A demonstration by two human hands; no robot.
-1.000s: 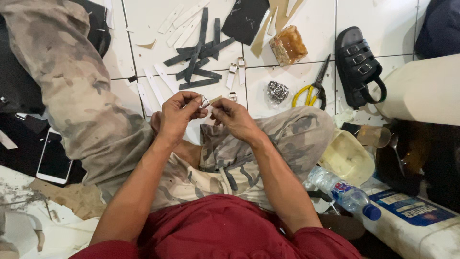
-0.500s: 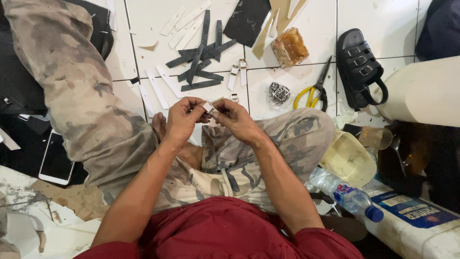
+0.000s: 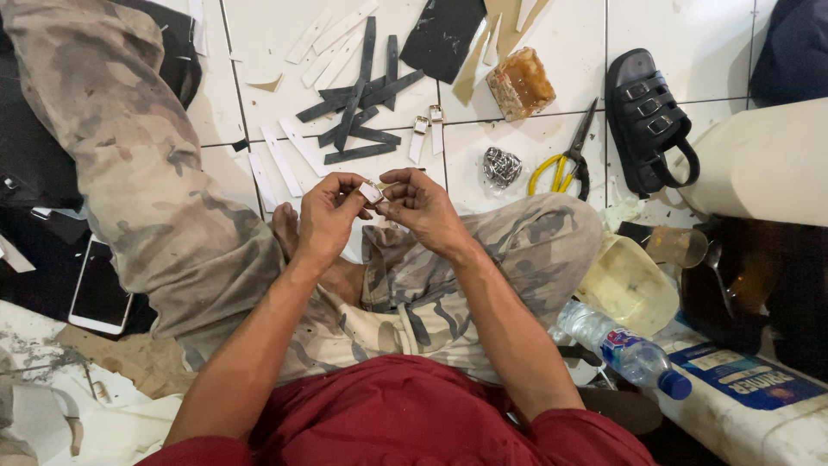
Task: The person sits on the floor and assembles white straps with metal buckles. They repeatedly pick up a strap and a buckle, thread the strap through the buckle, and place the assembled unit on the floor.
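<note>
White strap end with its small buckle (image 3: 372, 192) pinched between left hand (image 3: 326, 216) and right hand (image 3: 424, 207) fingers; mid-fitting, next needs steady alignment.

Piece you hold: a small pale, squarish buckle-like part (image 3: 372, 192), pinched between the fingertips of both your hands above your crossed legs.
Pose: it sits tilted, one light face turned up toward you; its lower half is hidden by your fingers.
Place: just above the middle of the view, at about 12 o'clock from your lap.
Left hand (image 3: 328, 214): you grip the piece from its 9 o'clock side, thumb and forefinger closed on its edge.
Right hand (image 3: 423, 207): you meet it from the 3 o'clock side, fingertips curled in and touching the piece.
Detail: too small to tell its material or any finer shape.
</note>
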